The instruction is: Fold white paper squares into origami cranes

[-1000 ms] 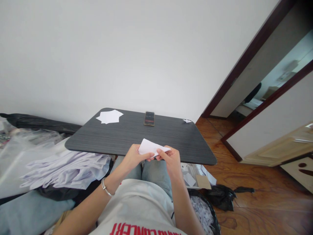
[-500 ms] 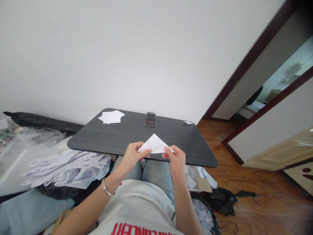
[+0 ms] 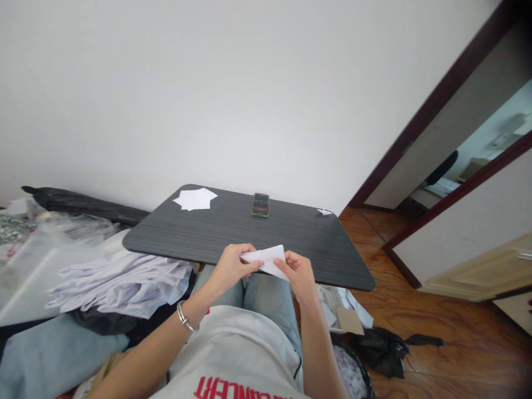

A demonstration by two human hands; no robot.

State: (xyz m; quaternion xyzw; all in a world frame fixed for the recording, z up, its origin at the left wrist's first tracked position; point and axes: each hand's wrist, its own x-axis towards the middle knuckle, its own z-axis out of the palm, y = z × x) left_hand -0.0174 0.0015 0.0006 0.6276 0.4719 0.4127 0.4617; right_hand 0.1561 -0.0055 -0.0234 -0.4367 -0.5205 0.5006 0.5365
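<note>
Between my two hands is a folded white sheet of paper (image 3: 270,258), held over the near edge of the dark table (image 3: 208,235). My left hand (image 3: 238,261) pinches its narrow left end, thumb on top. At the wider right end, my right hand (image 3: 297,270) grips the paper with the thumb on its face and fingers behind. A stack of white paper sheets (image 3: 194,199) lies at the table's far left. Near the far right corner sits a small folded white paper piece (image 3: 325,211).
A dark phone-like object (image 3: 260,204) lies at the table's back middle. Crumpled white cloth (image 3: 120,282) is piled to the left. On the right floor are a black bag (image 3: 384,349), a cardboard piece (image 3: 349,320) and a bin of paper scraps (image 3: 349,368). A wall stands behind.
The paper has gone from an upright triangle to a narrower tilted shape, and my hands have shifted on it. The camera view has turned slightly left.
</note>
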